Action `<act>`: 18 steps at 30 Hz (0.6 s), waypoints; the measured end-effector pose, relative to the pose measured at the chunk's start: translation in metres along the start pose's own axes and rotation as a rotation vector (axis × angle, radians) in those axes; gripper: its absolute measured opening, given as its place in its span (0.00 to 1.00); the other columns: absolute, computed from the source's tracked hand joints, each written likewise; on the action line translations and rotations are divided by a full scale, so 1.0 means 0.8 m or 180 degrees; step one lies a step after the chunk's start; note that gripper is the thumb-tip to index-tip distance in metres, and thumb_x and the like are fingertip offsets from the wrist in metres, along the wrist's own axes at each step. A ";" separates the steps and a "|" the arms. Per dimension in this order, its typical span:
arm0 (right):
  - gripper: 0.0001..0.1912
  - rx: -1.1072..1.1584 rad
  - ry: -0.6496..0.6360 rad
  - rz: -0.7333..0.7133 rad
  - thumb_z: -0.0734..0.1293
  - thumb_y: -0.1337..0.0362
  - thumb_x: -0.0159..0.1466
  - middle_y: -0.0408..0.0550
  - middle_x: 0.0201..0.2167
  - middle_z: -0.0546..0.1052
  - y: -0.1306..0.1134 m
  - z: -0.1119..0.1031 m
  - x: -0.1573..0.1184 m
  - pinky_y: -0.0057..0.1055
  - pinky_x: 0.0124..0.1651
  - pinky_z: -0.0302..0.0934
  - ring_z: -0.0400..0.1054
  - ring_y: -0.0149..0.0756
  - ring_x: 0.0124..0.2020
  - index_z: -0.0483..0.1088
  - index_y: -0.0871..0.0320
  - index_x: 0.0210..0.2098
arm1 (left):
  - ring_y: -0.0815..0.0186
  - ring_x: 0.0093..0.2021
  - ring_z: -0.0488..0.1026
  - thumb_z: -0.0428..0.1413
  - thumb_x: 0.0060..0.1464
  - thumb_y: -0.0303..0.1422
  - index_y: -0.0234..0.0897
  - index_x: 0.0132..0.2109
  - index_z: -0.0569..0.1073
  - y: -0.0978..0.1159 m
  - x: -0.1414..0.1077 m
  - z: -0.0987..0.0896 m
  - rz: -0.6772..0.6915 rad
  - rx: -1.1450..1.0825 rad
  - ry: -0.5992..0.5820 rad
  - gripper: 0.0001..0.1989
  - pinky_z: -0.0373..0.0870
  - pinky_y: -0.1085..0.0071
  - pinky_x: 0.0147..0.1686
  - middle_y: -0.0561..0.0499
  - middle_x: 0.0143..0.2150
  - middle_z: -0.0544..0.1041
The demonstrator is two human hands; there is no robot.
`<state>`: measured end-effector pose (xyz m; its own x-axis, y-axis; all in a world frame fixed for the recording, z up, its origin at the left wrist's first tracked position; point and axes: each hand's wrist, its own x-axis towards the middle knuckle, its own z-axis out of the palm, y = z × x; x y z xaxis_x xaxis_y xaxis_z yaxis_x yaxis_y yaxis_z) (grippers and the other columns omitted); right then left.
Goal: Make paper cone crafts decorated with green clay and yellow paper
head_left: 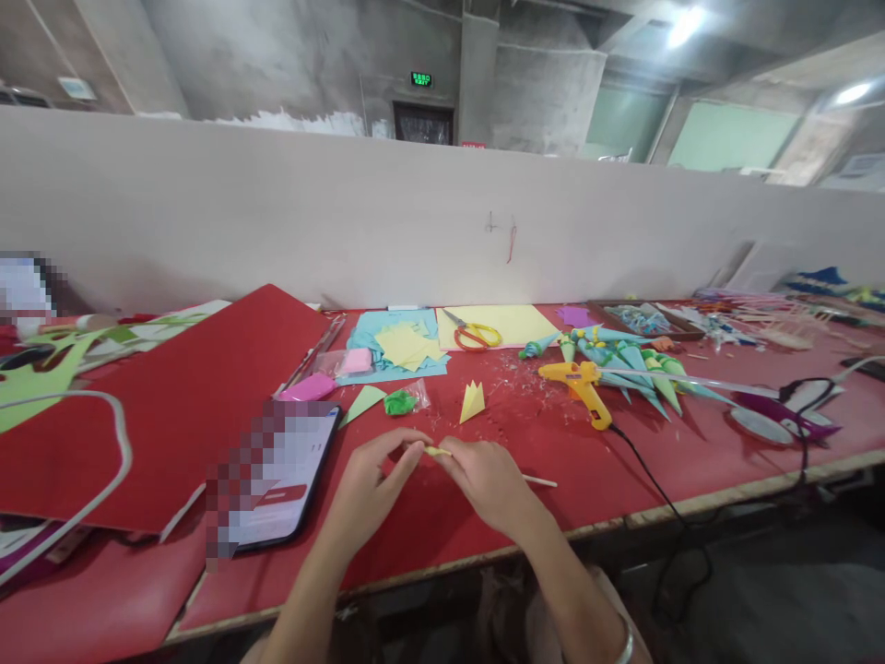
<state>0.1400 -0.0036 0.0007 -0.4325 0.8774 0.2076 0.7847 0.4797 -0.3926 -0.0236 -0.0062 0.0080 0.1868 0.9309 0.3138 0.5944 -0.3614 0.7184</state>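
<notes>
Both hands meet over the red table near its front edge. My left hand (379,480) pinches one end of a small yellow piece (437,452), and my right hand (488,480) is closed on its other end. Just beyond them stands a folded yellow paper cone (473,403) with a pointed, jagged top. A thin pale stick (540,480) lies beside my right hand, partly hidden by it. Left of the cone are a green clay lump (399,402) in clear wrapping and a light green paper piece (363,404).
A phone (290,480) lies left of the hands. Behind are yellow and blue papers (407,346) and scissors (477,334). To the right are a yellow glue gun (584,387) with a black cord, paper cones (632,364) and a tray (681,323).
</notes>
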 end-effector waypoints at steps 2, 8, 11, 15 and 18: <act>0.17 0.0034 -0.0018 -0.0078 0.49 0.57 0.67 0.45 0.25 0.76 0.000 -0.001 0.000 0.26 0.24 0.40 0.70 0.33 0.26 0.66 0.56 0.35 | 0.67 0.29 0.71 0.47 0.54 0.37 0.37 0.31 0.71 0.000 0.001 0.003 -0.0041 -0.0032 -0.0038 0.12 0.66 0.75 0.31 0.53 0.29 0.75; 0.16 0.0004 0.0037 -0.0219 0.51 0.59 0.67 0.44 0.25 0.76 0.003 -0.001 0.002 0.26 0.24 0.41 0.70 0.33 0.26 0.67 0.56 0.34 | 0.69 0.23 0.69 0.49 0.51 0.38 0.38 0.28 0.71 -0.004 0.004 0.006 -0.0134 -0.0083 -0.0128 0.11 0.62 0.76 0.26 0.56 0.22 0.73; 0.15 -0.0093 0.0094 -0.0209 0.53 0.59 0.67 0.44 0.24 0.76 0.003 0.001 0.003 0.26 0.24 0.42 0.69 0.32 0.26 0.68 0.56 0.33 | 0.70 0.20 0.67 0.48 0.51 0.40 0.38 0.21 0.67 -0.002 0.005 0.006 -0.0165 0.0071 -0.0130 0.15 0.60 0.76 0.24 0.57 0.18 0.70; 0.13 -0.0072 0.0498 -0.0298 0.55 0.60 0.66 0.42 0.26 0.76 0.001 0.010 0.003 0.25 0.25 0.45 0.69 0.31 0.28 0.68 0.55 0.33 | 0.71 0.17 0.61 0.46 0.51 0.42 0.38 0.16 0.61 0.002 0.004 0.004 -0.0267 0.0005 -0.0052 0.20 0.56 0.75 0.22 0.58 0.13 0.63; 0.13 -0.0201 0.0937 -0.0462 0.55 0.60 0.66 0.42 0.26 0.75 -0.003 0.019 0.001 0.25 0.26 0.46 0.68 0.30 0.28 0.68 0.55 0.33 | 0.73 0.14 0.54 0.45 0.51 0.44 0.39 0.16 0.55 0.002 0.002 0.004 -0.0621 -0.0459 -0.0006 0.21 0.51 0.76 0.18 0.60 0.11 0.55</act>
<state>0.1309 -0.0043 -0.0117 -0.4022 0.7597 0.5109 0.7543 0.5913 -0.2854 -0.0196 -0.0053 0.0079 0.0810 0.9839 0.1593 0.5016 -0.1784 0.8465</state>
